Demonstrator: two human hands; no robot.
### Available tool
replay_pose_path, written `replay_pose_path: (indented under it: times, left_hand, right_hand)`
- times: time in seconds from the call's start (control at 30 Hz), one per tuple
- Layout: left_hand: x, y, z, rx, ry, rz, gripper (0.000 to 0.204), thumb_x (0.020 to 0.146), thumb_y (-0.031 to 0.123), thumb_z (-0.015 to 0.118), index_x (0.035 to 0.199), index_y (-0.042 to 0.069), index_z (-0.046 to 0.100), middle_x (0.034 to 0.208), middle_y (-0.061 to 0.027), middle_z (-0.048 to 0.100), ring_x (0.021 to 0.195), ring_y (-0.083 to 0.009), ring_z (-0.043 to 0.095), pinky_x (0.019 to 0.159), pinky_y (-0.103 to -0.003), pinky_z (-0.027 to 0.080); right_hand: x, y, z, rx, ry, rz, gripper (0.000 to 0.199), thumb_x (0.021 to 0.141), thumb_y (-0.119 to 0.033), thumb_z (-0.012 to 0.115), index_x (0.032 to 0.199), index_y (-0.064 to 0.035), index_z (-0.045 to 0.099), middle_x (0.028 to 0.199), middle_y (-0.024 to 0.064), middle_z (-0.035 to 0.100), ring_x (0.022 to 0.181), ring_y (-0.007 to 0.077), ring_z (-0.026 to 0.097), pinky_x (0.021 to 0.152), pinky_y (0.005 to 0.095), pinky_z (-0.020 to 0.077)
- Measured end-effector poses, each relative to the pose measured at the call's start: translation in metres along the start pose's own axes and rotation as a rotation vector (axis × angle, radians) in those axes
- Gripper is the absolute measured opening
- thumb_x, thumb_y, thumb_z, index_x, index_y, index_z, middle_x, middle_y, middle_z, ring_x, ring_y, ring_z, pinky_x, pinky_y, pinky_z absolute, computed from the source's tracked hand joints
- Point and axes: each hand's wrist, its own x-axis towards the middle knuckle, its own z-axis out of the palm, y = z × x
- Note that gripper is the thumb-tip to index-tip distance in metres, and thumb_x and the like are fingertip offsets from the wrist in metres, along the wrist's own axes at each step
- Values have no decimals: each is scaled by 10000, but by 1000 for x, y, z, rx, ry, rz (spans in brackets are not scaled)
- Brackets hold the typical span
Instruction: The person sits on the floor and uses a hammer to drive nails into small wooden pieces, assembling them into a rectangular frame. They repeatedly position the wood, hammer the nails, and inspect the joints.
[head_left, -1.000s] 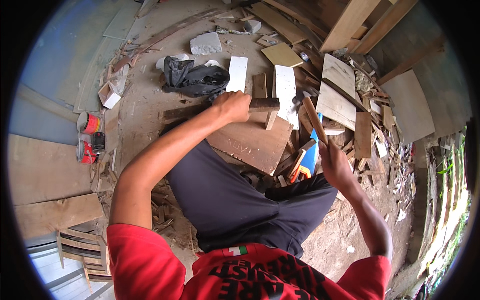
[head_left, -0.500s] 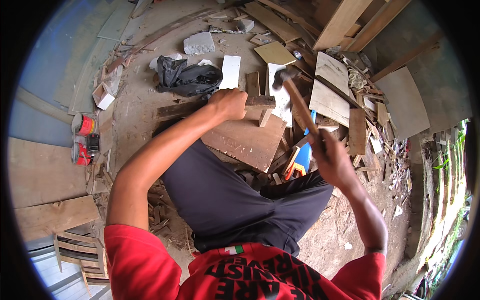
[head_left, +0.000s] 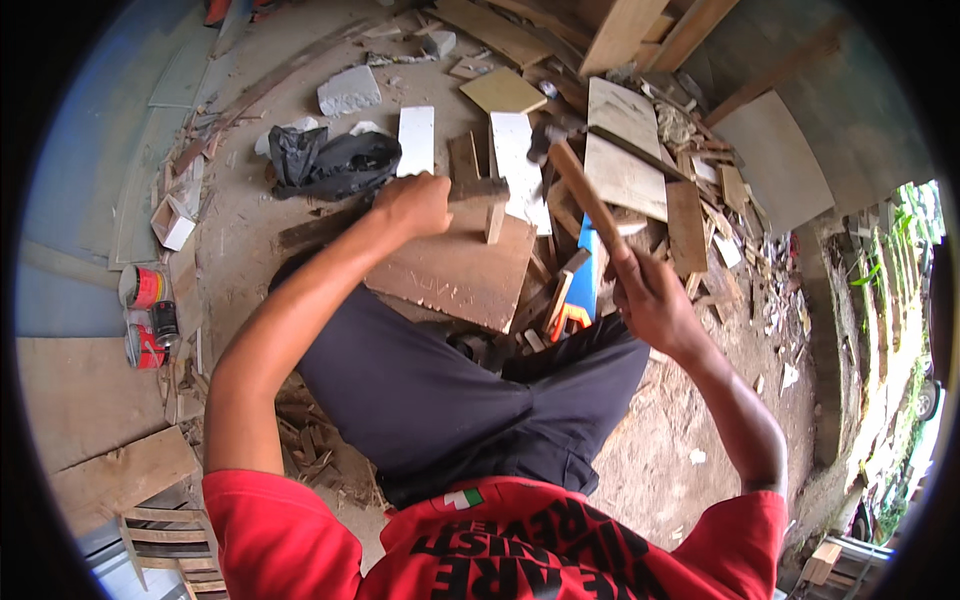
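My left hand is closed in a fist round a dark wooden bar, whose right end sticks out past the knuckles. A short light wood piece stands below that end, over a brown board in front of my knees. Raised to the right, my right hand grips a hammer by its wooden handle. The hammer's dark head is up and apart from the bar. Whether a nail is in the bar cannot be made out.
A blue handsaw with an orange handle lies by my right knee. Beyond the board are a black plastic bag, white panels and a grey block. Scrap wood is heaped at right; paint cans stand left.
The view has turned, so the surroundings sit further left. My right hand and the hammer are slightly further right of the bar. My left hand keeps its hold on the bar.
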Motion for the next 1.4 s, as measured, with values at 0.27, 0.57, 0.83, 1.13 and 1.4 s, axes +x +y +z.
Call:
replay_pose_path:
  times: [0.27, 0.57, 0.83, 1.13, 1.4]
  left_hand:
    - [-6, 19, -5, 20, -13, 27, 318, 736, 206, 703, 934, -42, 685, 885, -275, 693, 861, -419, 694, 757, -480, 572]
    - [-9, 13, -4, 42, -32, -29, 236, 743, 137, 653, 902, -22, 725, 930, -262, 705, 890, -391, 710, 774, -459, 587]
    - [-7, 25, -1, 32, -21, 33, 314, 740, 210, 709, 934, -36, 687, 915, -279, 691, 900, -428, 686, 797, -474, 565]
    - [-5, 25, 1, 55, -15, 45, 324, 749, 241, 702, 937, -23, 690, 892, -264, 697, 856, -402, 700, 760, -473, 575]
    - [-10, 19, -2, 42, -55, -29, 267, 736, 162, 670, 931, -16, 711, 922, -258, 705, 877, -401, 706, 769, -467, 584]
  right_hand:
    - [0, -5, 24, 180, -124, 79, 475, 1059, -450, 373, 1189, -8, 488, 721, -11, 450, 519, 65, 405, 439, 254, 363]
    - [-21, -77, -5, 306, 175, -664, 565, 1038, -545, 310, 875, -27, 465, 584, -34, 397, 450, 32, 364, 394, 207, 280]
    - [-12, 23, 30, 34, -1, -30, 549, 1052, -500, 347, 873, -16, 533, 622, -9, 432, 587, 73, 460, 502, 268, 354]
    - [-18, 3, 33, 232, -88, 105, 531, 1049, -507, 361, 876, -24, 499, 651, 1, 447, 503, 83, 395, 441, 265, 345]
    - [-27, -60, 2, 449, 117, -406, 525, 1052, -514, 310, 892, -48, 490, 591, -46, 400, 444, 36, 358, 376, 209, 268]
